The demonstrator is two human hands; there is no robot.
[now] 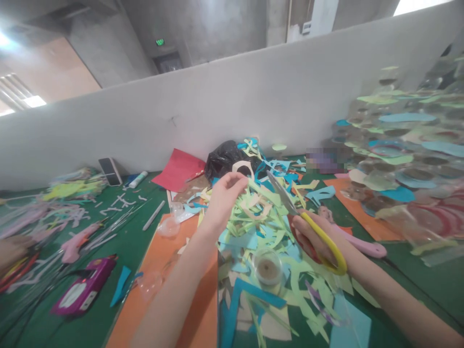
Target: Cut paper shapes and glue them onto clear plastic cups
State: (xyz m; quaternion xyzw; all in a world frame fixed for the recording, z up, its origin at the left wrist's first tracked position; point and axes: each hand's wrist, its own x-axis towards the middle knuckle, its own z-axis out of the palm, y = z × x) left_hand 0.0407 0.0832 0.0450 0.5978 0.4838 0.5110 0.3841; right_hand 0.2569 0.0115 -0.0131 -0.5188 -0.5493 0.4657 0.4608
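Note:
My left hand (225, 197) is closed in a pinch on a curved cream paper scrap (242, 165), which stands up above the fingertips. In my right hand (314, 238) is a pair of scissors (284, 194) with yellow and red handles; the blades point up and left, apart from the scrap. Below both hands lies a heap of green, blue and cream paper cuttings (253, 239). A clear plastic cup (267, 267) stands among them. Behind my left hand is a black plastic bag (225, 162) with cuttings by it.
Stacked clear cups with paper discs (402, 159) rise at the right. A pink glue gun (362, 245) lies beside my right forearm. Orange sheets (155, 261), a purple device (85, 287) and another pink glue gun (78, 243) lie leftward. Another person's hand (14, 251) shows far left.

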